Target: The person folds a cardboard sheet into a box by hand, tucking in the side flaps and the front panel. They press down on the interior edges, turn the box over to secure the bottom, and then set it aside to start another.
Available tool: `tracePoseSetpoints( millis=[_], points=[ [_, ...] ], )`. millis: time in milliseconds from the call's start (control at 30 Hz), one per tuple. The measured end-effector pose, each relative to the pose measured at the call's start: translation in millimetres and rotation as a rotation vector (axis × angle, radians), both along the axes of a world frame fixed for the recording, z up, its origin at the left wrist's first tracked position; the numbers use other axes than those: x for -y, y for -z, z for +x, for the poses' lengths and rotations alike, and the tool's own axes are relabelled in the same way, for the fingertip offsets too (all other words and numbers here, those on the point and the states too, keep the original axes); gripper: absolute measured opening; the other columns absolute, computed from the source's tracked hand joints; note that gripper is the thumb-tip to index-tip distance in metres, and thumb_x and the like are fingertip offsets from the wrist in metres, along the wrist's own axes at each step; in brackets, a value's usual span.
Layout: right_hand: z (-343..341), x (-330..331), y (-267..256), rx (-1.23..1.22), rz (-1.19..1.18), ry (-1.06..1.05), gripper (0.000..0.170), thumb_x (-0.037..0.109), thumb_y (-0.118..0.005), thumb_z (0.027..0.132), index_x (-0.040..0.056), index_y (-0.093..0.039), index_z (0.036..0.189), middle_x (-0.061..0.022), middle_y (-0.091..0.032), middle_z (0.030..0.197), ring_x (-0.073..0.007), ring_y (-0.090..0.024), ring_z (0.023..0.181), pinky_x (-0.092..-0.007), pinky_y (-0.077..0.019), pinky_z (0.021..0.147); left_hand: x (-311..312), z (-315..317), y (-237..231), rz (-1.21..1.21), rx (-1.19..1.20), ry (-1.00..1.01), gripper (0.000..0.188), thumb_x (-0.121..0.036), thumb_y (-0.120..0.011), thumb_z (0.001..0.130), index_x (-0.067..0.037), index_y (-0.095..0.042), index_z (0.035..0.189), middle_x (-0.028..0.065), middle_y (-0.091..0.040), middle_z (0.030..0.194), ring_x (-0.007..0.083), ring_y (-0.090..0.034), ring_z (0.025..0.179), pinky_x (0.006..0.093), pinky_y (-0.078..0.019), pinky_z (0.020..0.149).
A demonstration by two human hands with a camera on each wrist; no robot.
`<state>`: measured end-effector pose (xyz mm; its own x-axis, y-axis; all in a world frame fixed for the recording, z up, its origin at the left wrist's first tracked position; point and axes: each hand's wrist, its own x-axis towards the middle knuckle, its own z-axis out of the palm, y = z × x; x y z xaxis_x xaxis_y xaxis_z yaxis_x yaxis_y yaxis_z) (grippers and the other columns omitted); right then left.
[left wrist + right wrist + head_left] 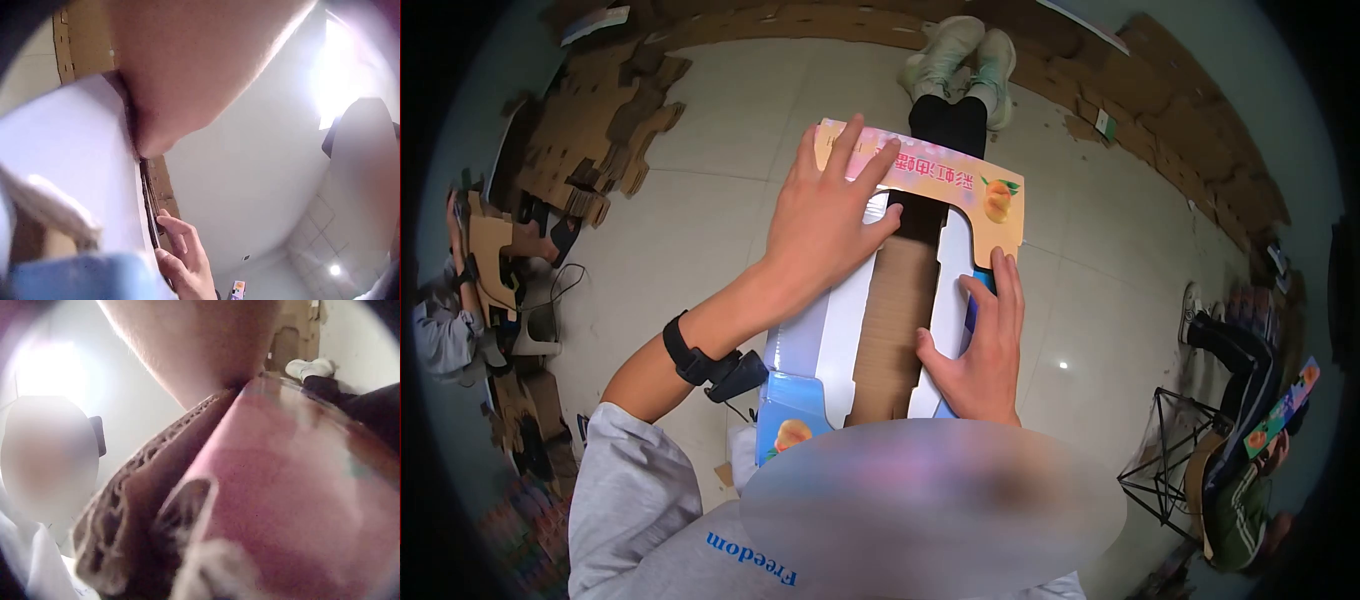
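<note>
As we look down in the head view, we see a printed cardboard box (925,160) in front of the person's torso, with black trousers (945,125) and pale shoes (997,80) beyond its far edge. The left hand (825,220) rests on the box's far left corner, its fingers spread out and grasping nothing, the thumb reaching over the cut-out. The right hand (985,350) lies on the box's right side, fingers extended and apart from the thumb, which touches the white side panel (952,270). Down the middle we see brown corrugated cardboard (897,320); on the print we make out peach-like fruit and pink Chinese characters, upside down to us. A black strap (685,350) circles the left wrist, near the sleeve of a grey sweatshirt (635,460). Beyond, we see a tiled floor (1080,310), flattened cardboard (565,130) and, far right, a seated person (1235,520).

In the left wrist view, we find blurred white board below the left hand, whose fingers are hidden here; past it, the right hand's lightly bent fingers meet the box's edge.

In the right wrist view, a pink printed wall (300,475) slopes beside a corrugated edge (122,494); from here we cannot tell how the right fingers lie.
</note>
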<state>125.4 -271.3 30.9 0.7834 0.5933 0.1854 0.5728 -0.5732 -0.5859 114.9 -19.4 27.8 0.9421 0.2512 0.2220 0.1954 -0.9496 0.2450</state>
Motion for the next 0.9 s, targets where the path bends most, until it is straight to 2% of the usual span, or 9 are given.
tracePoseSetpoints(
  millis=[167,267,367,467,600,633,867,900],
  points=[
    [3,1,2,-0.007,-0.001,0.005,0.061,0.018,-0.089,0.081,0.0011,-0.063,0.134,-0.0285,-0.037,0.172,-0.0496,-0.034,0.16,-0.0567,-0.0344,0.128,1,-17,-1,0.032,-0.032,0.069,0.073,-0.039,-0.078,0.095,-0.022,-0.054,0.162,0.017,-0.036,0.174,0.0573,-0.024,0.159,0.0647,-0.044,0.121],
    [3,2,5,-0.036,0.033,0.026,0.051,0.014,-0.086,0.085,0.0023,-0.067,0.131,-0.0259,-0.04,0.171,-0.0482,-0.037,0.159,-0.0546,-0.0355,0.128,1,-30,-10,-0.028,-0.047,0.135,0.074,-0.038,-0.079,0.094,-0.02,-0.055,0.161,0.0173,-0.029,0.178,0.057,-0.013,0.164,0.0658,-0.0382,0.125],
    [5,5,5,-0.047,0.058,0.027,0.043,0.011,-0.083,0.088,0.0026,-0.07,0.129,-0.024,-0.042,0.171,-0.047,-0.038,0.159,-0.0532,-0.0368,0.127,-1,-64,-22,-0.168,-0.168,0.226,0.074,-0.037,-0.08,0.093,-0.02,-0.056,0.161,0.0186,-0.02,0.182,0.0567,-0.006,0.165,0.0667,-0.0324,0.128],
    [4,6,2,-0.045,0.049,0.021,0.042,0.009,-0.082,0.09,0.0027,-0.071,0.13,-0.024,-0.042,0.172,-0.0466,-0.038,0.159,-0.053,-0.037,0.127,6,-95,-31,-0.268,-0.225,0.267,0.073,-0.037,-0.082,0.092,-0.019,-0.059,0.159,0.0199,-0.015,0.183,0.0571,-0.004,0.166,0.067,-0.0278,0.13],
    [1,5,3,-0.03,0.038,0.027,0.043,0.009,-0.082,0.089,0.0027,-0.07,0.13,-0.0237,-0.042,0.172,-0.0463,-0.038,0.159,-0.053,-0.037,0.127,23,-127,-41,-0.3,-0.26,0.314,0.077,-0.034,-0.089,0.085,-0.02,-0.062,0.156,0.0216,-0.027,0.179,0.0553,-0.016,0.165,0.0698,-0.0282,0.128],
    [2,5,3,-0.029,0.035,0.024,0.043,0.008,-0.081,0.089,0.0026,-0.07,0.13,-0.0237,-0.042,0.172,-0.0462,-0.038,0.16,-0.0531,-0.0371,0.127,29,-131,-43,-0.299,-0.258,0.303,0.076,-0.033,-0.091,0.084,-0.02,-0.064,0.154,0.0215,-0.032,0.177,0.0532,-0.023,0.164,0.0738,-0.0288,0.125],
    [14,6,0,0.002,0.033,0.023,0.048,0.009,-0.08,0.09,0.0029,-0.066,0.136,-0.0223,-0.051,0.163,-0.0454,-0.048,0.151,-0.0536,-0.0414,0.123,37,-141,-46,-0.261,-0.272,0.338,0.057,-0.034,-0.088,0.086,-0.022,-0.073,0.14,0.0209,-0.034,0.176,0.0509,-0.025,0.164,0.0781,-0.0272,0.123],
    [22,7,-1,0.033,0.02,0.005,0.053,0.009,-0.079,0.092,0.0036,-0.063,0.142,-0.0203,-0.054,0.159,-0.0437,-0.052,0.146,-0.0514,-0.0451,0.121,36,-141,-43,-0.258,-0.265,0.351,0.055,-0.035,-0.088,0.087,-0.022,-0.074,0.138,0.021,-0.035,0.176,0.051,-0.025,0.164,0.0782,-0.0274,0.123]
  ],
)
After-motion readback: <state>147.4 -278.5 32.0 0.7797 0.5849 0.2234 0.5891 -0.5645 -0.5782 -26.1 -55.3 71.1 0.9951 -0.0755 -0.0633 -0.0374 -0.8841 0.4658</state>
